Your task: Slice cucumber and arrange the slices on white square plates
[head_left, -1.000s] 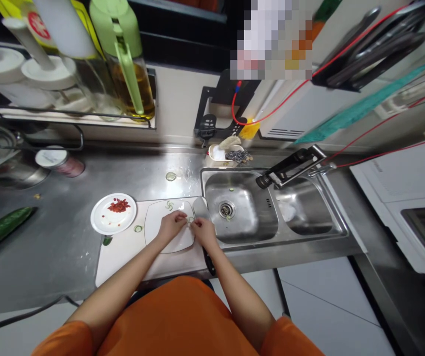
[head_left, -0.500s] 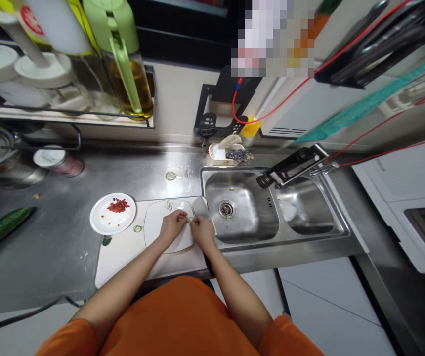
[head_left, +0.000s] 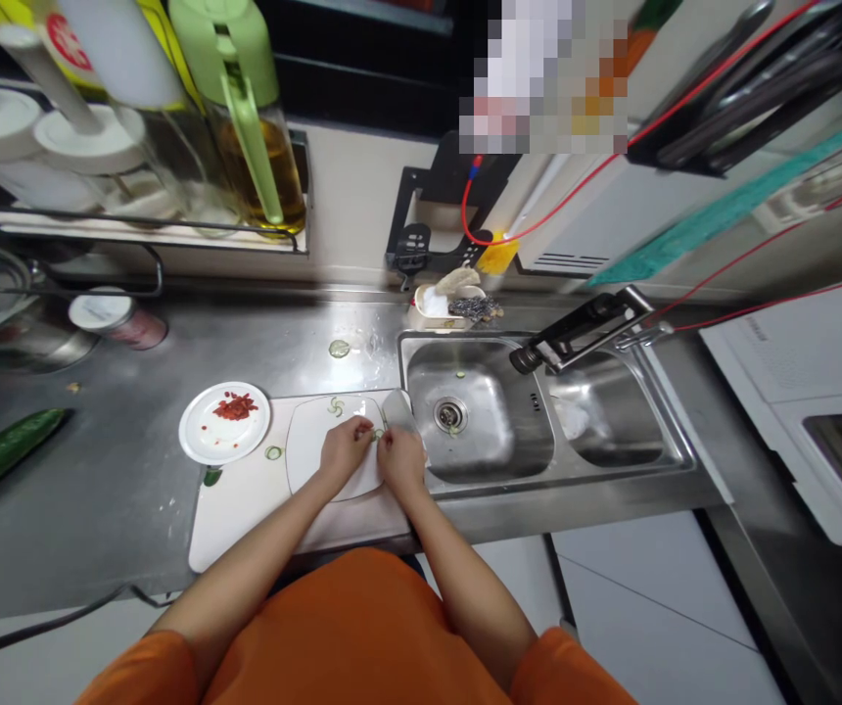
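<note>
My left hand [head_left: 347,452] and my right hand [head_left: 401,460] meet over a white squarish plate [head_left: 304,452] with a thin dark rim line. Fingers of both hands are closed in a pinch, fingertips nearly touching. A small green cucumber piece [head_left: 378,435] shows between them; whether it is gripped or lies on the plate is hard to see. Farther back on the plate, thin cucumber strips [head_left: 335,406] form a curved pattern. Under it lies a pale cutting board [head_left: 234,529]. A knife's broad blade [head_left: 397,407] lies beside my right hand, partly covered.
Left of the plate stands a white dish [head_left: 193,431] with chopped red bits [head_left: 236,405]. Cucumber slices [head_left: 273,452] lie on the board and counter. A whole cucumber [head_left: 6,455] rests far left. The double sink [head_left: 480,455] adjoins the board on the right, under a black faucet [head_left: 575,328].
Both hands stay over the same spot on the plate, with only slight finger movement. My right hand's fingers have curled in a little; the view has shifted very slightly.
</note>
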A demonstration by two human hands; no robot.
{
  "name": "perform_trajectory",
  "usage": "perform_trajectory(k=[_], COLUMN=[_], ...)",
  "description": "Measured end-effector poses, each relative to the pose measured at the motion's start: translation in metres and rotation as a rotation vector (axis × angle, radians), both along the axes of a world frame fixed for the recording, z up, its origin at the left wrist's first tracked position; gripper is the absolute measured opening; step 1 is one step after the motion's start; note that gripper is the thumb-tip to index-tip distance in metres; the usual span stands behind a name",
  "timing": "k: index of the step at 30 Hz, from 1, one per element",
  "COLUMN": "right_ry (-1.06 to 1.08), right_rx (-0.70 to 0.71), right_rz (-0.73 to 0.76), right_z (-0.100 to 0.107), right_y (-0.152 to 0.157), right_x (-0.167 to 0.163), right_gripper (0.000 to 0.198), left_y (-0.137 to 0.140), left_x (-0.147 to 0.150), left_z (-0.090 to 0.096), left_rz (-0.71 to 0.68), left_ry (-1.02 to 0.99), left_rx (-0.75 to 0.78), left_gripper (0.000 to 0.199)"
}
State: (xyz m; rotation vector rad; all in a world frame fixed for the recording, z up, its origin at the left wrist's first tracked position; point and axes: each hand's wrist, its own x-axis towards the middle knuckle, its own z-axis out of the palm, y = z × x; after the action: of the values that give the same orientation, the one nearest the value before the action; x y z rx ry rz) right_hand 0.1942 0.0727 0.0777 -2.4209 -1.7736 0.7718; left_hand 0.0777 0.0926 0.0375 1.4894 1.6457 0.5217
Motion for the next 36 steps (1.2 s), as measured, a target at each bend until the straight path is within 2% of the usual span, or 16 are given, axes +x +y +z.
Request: perform_trajectory(k=[15, 23, 28, 36], right_ry=[0.004, -0.046, -0.098, -0.106], right_rx=[0.03, 0.092, 0.162, 0.113], right_rz=[-0.018, 0.045, 0.191, 0.21], right_z=[-0.001, -0.005, -0.007, -0.007], right_y=[-0.003, -0.015, -0.02, -0.022], right_x=[-0.003, -0.002, 0.0, 0.001], right_gripper=[0.015, 0.017, 0.018, 0.022], left_y=[0.0, 0.0, -0.001, -0.001], left_x=[0.004, 0.004, 0.004, 0.004], left_z=[0.006, 0.007, 0.006, 0.003], left_rz=[-0.025, -0.017, -0.012, 0.05], left_ry=[0.062, 0.059, 0.054, 0.019], left_rx=[-0.004, -0.003, 0.013, -0.002], left_gripper=[0.015, 0.015, 0.015, 0.015])
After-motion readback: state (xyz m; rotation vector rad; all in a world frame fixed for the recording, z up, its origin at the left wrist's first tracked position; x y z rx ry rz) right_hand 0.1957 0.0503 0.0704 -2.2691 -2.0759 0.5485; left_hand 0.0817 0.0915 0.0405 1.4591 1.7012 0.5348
